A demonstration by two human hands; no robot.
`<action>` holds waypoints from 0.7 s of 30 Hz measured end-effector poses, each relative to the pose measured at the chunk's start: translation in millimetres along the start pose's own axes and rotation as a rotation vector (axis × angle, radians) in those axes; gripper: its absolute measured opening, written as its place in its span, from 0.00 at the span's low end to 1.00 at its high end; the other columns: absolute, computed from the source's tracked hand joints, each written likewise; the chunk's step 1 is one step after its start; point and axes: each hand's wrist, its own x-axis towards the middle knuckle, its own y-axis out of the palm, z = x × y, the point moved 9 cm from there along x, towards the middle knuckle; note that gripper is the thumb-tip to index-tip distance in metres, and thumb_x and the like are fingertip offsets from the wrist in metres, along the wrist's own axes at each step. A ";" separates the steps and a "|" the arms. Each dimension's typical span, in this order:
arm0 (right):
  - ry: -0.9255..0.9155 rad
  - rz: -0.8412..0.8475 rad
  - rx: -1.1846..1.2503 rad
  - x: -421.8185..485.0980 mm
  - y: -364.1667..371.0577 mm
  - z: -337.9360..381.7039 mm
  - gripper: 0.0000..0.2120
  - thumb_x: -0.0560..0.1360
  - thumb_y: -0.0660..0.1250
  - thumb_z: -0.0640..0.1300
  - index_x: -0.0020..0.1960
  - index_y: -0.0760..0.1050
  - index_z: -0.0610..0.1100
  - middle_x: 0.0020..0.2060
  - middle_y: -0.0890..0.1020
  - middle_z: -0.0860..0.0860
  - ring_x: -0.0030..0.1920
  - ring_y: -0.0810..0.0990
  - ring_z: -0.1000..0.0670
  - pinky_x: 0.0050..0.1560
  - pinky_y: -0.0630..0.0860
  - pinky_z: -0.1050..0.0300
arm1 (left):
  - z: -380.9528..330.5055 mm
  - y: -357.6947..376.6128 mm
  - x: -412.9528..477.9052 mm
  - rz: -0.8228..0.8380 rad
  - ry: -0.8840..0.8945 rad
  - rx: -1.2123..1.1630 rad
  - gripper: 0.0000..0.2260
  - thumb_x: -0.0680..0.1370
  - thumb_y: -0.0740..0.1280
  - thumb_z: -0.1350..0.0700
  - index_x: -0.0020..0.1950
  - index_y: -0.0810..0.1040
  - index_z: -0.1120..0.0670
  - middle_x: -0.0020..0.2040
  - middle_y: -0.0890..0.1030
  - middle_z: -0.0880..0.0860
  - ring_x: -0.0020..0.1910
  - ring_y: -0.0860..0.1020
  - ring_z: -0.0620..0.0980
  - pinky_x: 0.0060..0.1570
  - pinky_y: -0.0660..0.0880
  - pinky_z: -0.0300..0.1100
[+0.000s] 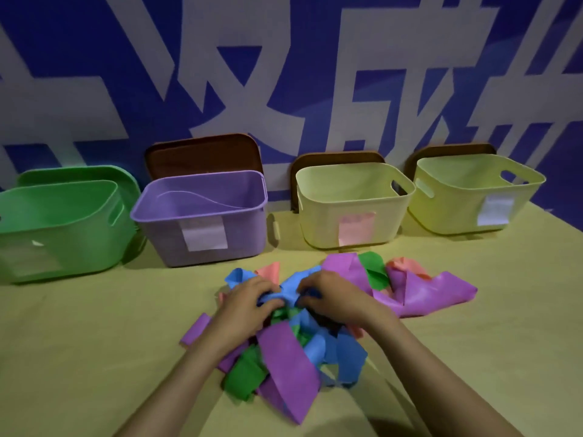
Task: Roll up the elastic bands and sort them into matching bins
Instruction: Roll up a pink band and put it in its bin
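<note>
A blue wall (94, 74) with large white characters is seen behind a yellowish surface (79, 342). Four open bins are lined along it: a green bin (63, 234), a purple bin (164, 234) and two pale yellow bins (321, 222). A tangled pile of elastic bands (284, 351) is heaped in front, likely soft and light. A blue band (288, 290) on top is gripped by the left hand (249, 298) and right hand (334, 294); a free end seems best taken.

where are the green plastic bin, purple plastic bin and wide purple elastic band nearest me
green plastic bin (79, 234): head view, front wall
purple plastic bin (246, 234): head view, front wall
wide purple elastic band (287, 364): head view, flat middle
</note>
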 end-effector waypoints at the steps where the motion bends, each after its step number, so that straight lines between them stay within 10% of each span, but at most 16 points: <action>1: 0.013 -0.078 0.015 -0.8 -3.1 -1.1 0.10 0.77 0.65 0.46 0.55 0.78 0.43 0.52 0.82 0.45 0.54 0.78 0.46 0.52 0.70 0.55 | 0.0 -5.1 -0.4 -0.062 -0.021 -0.050 0.17 0.72 0.64 0.42 0.44 0.82 0.55 0.43 0.81 0.50 0.44 0.77 0.47 0.48 0.72 0.43; 6: -0.023 -0.401 0.336 -11.6 -53.8 20.3 0.08 0.80 0.59 0.41 0.44 0.72 0.40 0.34 0.75 0.47 0.38 0.72 0.51 0.40 0.71 0.66 | -23.8 -38.9 -3.2 -0.232 0.026 -0.185 0.03 0.77 0.68 0.57 0.47 0.80 0.56 0.40 0.82 0.51 0.39 0.75 0.40 0.40 0.68 0.31; 11: 0.034 -0.509 1.190 -5.1 -96.4 28.2 0.10 0.80 0.53 0.39 0.42 0.68 0.44 0.39 0.77 0.44 0.37 0.78 0.48 0.40 0.78 0.55 | -20.9 -62.1 3.7 -0.228 -0.021 -0.038 0.04 0.74 0.68 0.63 0.41 0.77 0.56 0.36 0.79 0.54 0.38 0.77 0.48 0.34 0.65 0.36; 14: -0.001 -0.622 1.215 -7.1 -126.8 29.4 0.07 0.81 0.54 0.42 0.47 0.69 0.44 0.40 0.78 0.47 0.37 0.77 0.50 0.37 0.75 0.58 | -20.7 -88.0 3.9 -0.263 -0.054 -0.302 0.09 0.76 0.67 0.65 0.41 0.78 0.51 0.33 0.80 0.44 0.32 0.76 0.33 0.39 0.71 0.34; 21: 0.044 -0.791 1.012 -13.6 -172.4 32.7 0.08 0.80 0.57 0.43 0.42 0.68 0.46 0.39 0.71 0.48 0.40 0.69 0.50 0.41 0.68 0.54 | -57.7 -118.1 5.2 -0.198 -0.032 -0.853 0.12 0.76 0.63 0.70 0.49 0.78 0.54 0.40 0.81 0.50 0.34 0.77 0.44 0.33 0.75 0.34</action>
